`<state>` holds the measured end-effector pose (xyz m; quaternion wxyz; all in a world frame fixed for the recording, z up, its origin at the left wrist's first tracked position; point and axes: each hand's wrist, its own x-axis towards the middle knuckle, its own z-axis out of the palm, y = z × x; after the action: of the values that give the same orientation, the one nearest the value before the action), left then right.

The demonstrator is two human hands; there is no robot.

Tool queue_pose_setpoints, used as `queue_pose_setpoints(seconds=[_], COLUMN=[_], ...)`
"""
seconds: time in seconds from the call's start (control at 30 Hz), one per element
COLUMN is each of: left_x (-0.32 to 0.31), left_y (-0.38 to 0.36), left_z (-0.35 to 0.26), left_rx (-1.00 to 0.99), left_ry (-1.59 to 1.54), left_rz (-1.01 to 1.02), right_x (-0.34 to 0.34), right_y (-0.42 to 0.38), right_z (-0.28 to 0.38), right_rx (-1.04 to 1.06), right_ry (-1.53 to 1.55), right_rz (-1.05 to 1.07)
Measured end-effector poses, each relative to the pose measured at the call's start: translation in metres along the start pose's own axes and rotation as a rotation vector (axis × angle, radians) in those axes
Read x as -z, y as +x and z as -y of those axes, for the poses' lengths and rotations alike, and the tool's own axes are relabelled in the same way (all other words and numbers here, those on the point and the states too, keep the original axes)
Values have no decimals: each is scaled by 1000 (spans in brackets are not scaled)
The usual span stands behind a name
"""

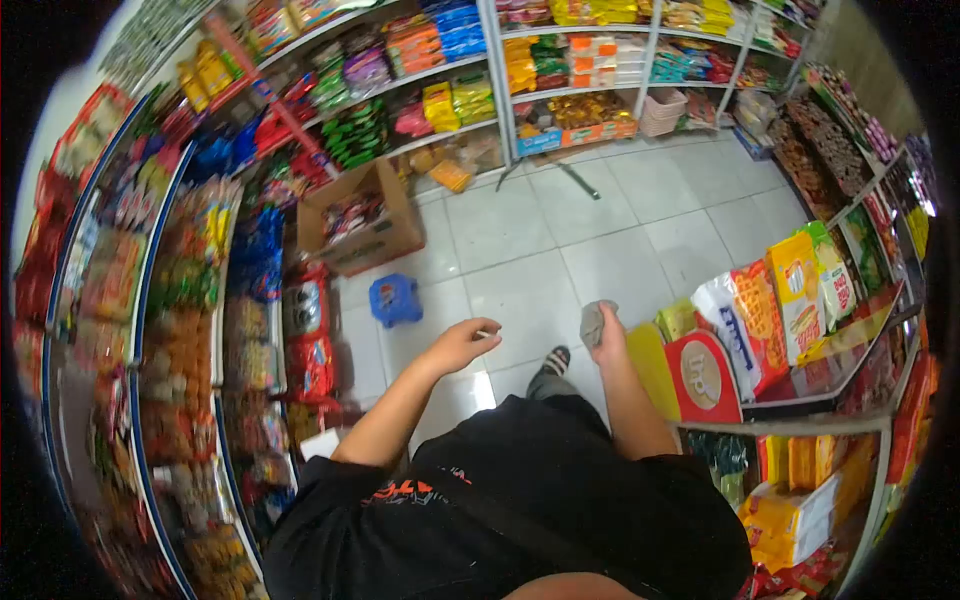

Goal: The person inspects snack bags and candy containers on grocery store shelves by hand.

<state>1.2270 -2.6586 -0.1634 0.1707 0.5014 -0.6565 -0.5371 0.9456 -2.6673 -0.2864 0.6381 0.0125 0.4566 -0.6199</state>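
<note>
My left hand [463, 345] hangs in front of me above the tiled floor. Its fingers are loosely curved, with a gap between thumb and forefinger and nothing clear in them. To the right, my right hand [607, 343] is closed around a crumpled grey cloth [591, 325], which bunches out past the fingers. A small blue plastic stool [396, 300] stands on the floor ahead and to the left of my left hand. Close to my right forearm is a red and yellow display box [703, 375].
An open cardboard box [370, 245] with packets inside stands on the floor. Stocked shelves [465, 62] run along the back and left. Large snack bags [743, 320] line the right counter. A dark strip-like object [579, 182] lies on white tiles [513, 300].
</note>
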Motion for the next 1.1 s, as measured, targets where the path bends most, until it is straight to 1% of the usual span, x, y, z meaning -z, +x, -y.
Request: queue_pose_setpoints(seconds=[0.1, 0.13, 0.2, 0.23, 0.27, 0.33, 0.37, 0.4, 0.43, 0.5, 0.53, 0.6, 0.63, 0.67, 0.7, 0.73, 0.83, 0.87, 1.0, 1.1], left_x=[0, -2, 0, 2, 14, 42, 56, 68, 80, 101, 108, 120, 126, 130, 133, 136, 141, 141, 137, 127], left_y=[78, 102, 157, 181, 199, 221, 236, 259, 279, 314, 331, 374, 399, 424, 450, 481, 585, 620, 760, 837], left_z=[8, 4, 7, 9, -4, -54, -71, -65, -61, -73, -74, -78, -82, -86, -89, -91, -113, -124, -182, -229], left_rx=[24, 21, 32, 47, 42, 34, 27, -69, -51, -7, 14, 43, 95, 154, 217, 225, 161, 101, 27, -25], left_ry=[-93, -113, -81, -68, 56, -6, -38, -18, -69, -176, -197, -231, -277, -326, -374, -385, -335, -330, -296, -284], left_rz=[49, 47, 69, 78, 121, 97, 88, 6, -30, -99, -97, -88, -54, -18, 21, 75, 187, 210, 261, 341], right_x=[-43, -62, -100, -119, -135, -205, -230, -250, -261, -264, -264, -260, -257, -251, -243, -236, -209, -201, -173, -156], right_y=[46, 70, 121, 156, 187, 191, 198, 205, 216, 247, 265, 296, 314, 332, 350, 367, 430, 445, 491, 502], right_z=[38, 49, 78, 92, 99, 136, 149, 161, 169, 176, 183, 201, 211, 224, 240, 257, 310, 328, 387, 417], right_rx=[-136, -94, -95, -81, -77, -7, 19, 42, 59, 6, -11, -23, -28, -29, -16, -1, 74, 96, 164, 254], right_ry=[-39, 78, 99, 63, 32, -111, -123, -142, -165, -228, -255, -331, -368, -304, -278, -249, -228, -229, -172, -42], right_rz=[-155, -101, 86, 181, 268, 239, 274, 305, 329, 403, 444, 394, 365, 361, 299, 240, 131, 87, -134, -124])
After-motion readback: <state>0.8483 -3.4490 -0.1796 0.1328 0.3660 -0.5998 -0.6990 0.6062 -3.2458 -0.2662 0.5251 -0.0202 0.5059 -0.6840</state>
